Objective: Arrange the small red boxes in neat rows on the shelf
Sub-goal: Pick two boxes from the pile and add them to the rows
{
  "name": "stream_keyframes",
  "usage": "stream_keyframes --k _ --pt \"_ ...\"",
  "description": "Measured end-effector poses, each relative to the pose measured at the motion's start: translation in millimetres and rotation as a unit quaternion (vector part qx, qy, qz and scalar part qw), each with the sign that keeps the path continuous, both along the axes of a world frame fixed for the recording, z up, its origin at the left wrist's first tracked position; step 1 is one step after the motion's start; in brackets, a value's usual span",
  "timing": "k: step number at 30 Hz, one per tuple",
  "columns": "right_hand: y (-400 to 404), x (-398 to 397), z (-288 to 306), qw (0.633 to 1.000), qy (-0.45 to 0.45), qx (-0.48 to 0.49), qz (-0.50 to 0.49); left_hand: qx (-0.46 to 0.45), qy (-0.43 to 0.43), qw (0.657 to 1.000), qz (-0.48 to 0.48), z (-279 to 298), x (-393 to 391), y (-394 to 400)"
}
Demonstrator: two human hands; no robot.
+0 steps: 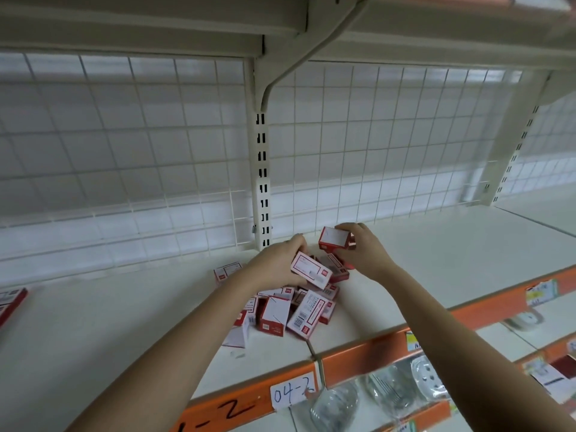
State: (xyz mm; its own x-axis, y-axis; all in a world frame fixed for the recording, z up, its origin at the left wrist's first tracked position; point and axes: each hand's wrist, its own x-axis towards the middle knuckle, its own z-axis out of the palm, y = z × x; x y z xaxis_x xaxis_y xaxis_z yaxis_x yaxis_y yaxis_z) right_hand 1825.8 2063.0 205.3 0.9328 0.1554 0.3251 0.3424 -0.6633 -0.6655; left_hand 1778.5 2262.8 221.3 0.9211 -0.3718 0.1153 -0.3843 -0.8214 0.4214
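With the left hand (280, 263) grasping one small red-and-white cardboard box (310, 271) and the right hand (363, 251) gripping another (335, 238) just behind the loose heap of boxes (286, 310) on the white metal shelf (436, 260), either wrist could likely knock that heap toward the shelf's orange front edge (358, 357).

We are seeing soft, even, cool light, faint shadows beneath the forearms, motion blur softening everything, wide-angle bending at edges.

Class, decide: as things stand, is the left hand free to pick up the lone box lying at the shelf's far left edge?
Probably not yet: the left hand already grips a box over the pile, and the lone box lies far left, though nothing blocks the way.
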Motion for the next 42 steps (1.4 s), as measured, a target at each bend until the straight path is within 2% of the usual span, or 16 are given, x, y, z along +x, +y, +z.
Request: stream_keyframes --k 8,20,25,31,42 --pt "5.9 -52.3 4.2 0.976 0.051 0.191 0.091 -0.134 -0.059 0.986 0.077 7.0 -43.8 28.0" --pt "28.2 -123.7 7.8 0.945 0.068 0.26 0.187 -0.334 -0.042 0.931 0.138 -2.7 -110.4 43.5" --pt "34.1 -139.3 5.2 0.938 0.086 0.303 0.147 -0.356 -0.034 0.922 0.145 -3.2 -126.5 50.3" --pt "43.8 -149.4 7.5 0.916 0.127 0.381 0.016 -0.343 -0.046 0.924 0.162 -5.5 -139.7 50.6" --pt "59.9 -157.7 3.4 0.911 0.19 0.363 -0.038 -0.327 -0.044 0.93 0.162 -17.1 -147.3 38.4"
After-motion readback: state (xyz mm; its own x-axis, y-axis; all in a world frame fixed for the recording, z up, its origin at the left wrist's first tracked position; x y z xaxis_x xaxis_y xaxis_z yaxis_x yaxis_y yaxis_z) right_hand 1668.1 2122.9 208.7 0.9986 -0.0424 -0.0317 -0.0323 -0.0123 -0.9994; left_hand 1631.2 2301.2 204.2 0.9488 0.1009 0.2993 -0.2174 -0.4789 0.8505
